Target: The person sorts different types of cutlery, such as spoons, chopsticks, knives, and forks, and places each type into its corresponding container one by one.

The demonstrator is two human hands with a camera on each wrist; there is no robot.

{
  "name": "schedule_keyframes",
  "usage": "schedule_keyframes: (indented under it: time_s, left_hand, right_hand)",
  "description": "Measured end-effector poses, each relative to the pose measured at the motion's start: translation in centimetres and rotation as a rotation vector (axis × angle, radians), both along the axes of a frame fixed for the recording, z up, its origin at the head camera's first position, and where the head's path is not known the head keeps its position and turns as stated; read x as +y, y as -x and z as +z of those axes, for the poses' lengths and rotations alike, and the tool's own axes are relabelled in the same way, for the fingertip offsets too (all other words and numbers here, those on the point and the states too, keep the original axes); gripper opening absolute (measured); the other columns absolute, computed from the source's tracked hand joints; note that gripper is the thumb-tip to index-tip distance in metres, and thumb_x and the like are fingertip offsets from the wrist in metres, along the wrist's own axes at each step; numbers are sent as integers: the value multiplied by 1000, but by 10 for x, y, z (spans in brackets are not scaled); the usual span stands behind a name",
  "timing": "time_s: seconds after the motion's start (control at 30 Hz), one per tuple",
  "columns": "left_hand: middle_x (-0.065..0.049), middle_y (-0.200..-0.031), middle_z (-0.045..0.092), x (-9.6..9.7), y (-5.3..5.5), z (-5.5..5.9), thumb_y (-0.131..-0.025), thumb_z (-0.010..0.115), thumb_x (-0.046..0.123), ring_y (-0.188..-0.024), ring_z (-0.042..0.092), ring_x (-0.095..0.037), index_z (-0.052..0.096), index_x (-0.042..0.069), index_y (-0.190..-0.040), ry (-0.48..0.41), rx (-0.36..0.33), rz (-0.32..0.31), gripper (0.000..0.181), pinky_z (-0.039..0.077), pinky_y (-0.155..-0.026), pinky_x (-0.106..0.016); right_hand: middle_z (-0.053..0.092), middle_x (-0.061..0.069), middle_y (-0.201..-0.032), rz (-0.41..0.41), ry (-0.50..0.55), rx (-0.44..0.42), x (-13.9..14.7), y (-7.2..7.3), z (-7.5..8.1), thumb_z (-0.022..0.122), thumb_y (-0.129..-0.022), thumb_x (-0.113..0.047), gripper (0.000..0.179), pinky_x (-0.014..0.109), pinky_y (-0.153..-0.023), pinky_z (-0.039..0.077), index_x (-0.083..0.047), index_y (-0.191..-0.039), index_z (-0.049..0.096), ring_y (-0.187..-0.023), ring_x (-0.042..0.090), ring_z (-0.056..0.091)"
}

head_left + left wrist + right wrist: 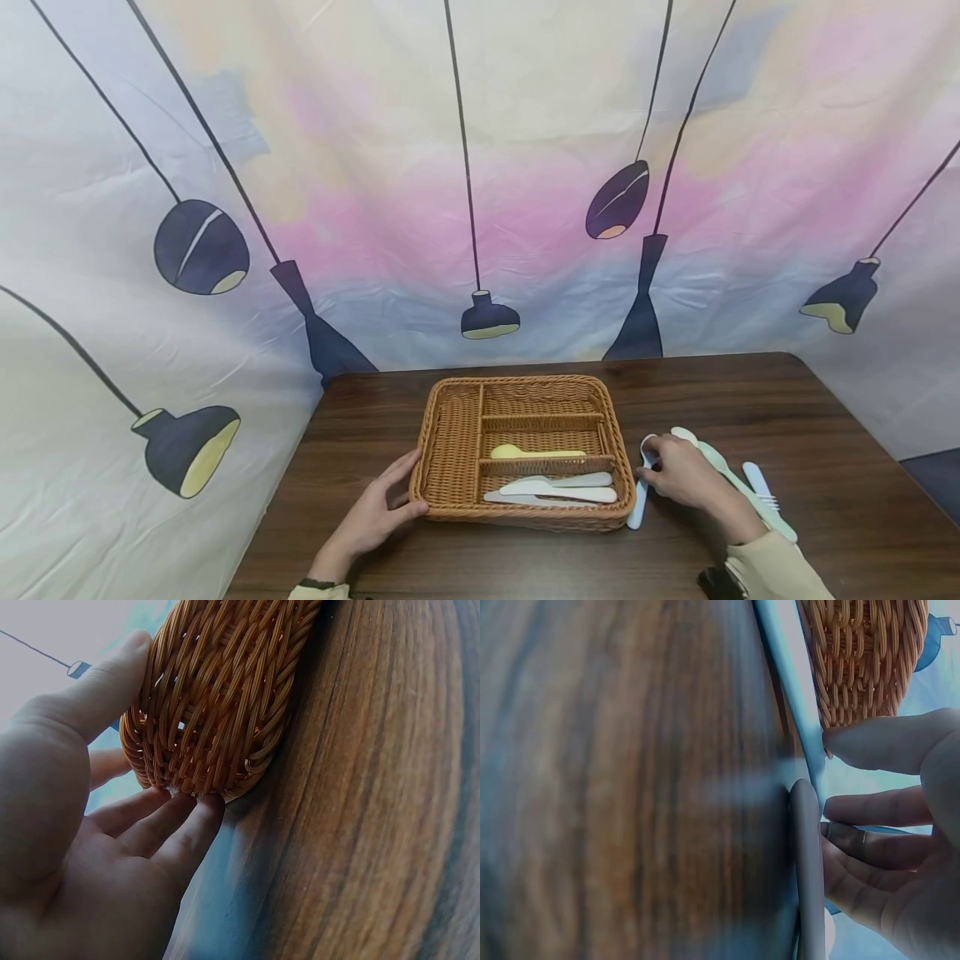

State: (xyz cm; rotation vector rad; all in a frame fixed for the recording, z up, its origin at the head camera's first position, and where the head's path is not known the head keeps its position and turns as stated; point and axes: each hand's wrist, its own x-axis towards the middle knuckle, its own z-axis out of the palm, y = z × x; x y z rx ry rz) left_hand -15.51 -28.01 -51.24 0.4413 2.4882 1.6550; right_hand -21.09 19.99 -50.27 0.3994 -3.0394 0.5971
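Lamp-printed cloth hangs behind a dark wooden table, where a wicker basket holds a yellow spoon and, in its front compartment, knives. Spread wide, the left hand touches the basket's near-left corner. Beside its right edge, the right hand touches a blue spoon, pinched or not I cannot tell, with pale green cutlery and a fork crowding the wrist.
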Motion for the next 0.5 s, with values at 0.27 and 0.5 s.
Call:
schedule_keyframes:
  time_s: [0.27,0.5]
  left_hand:
    - [-10,-160,24,1,-1,1,-84,77,17,-142,28,-30,30,12,-154,-10,11,-7,85,48,-104,-28]
    - [-11,-160,23,1,0,2,-86,75,15,-142,27,-31,28,12,-155,-4,12,-18,83,48,-105,-30]
  right_hand:
    - [58,4,-81,-18,-34,1,-2,3,-1,79,-79,-24,32,35,-59,50,-1,-98,68,-72,16,54]
    - [57,5,-81,-28,-48,-20,-5,3,2,82,-75,-27,38,35,-59,49,0,-99,68,-72,18,52]
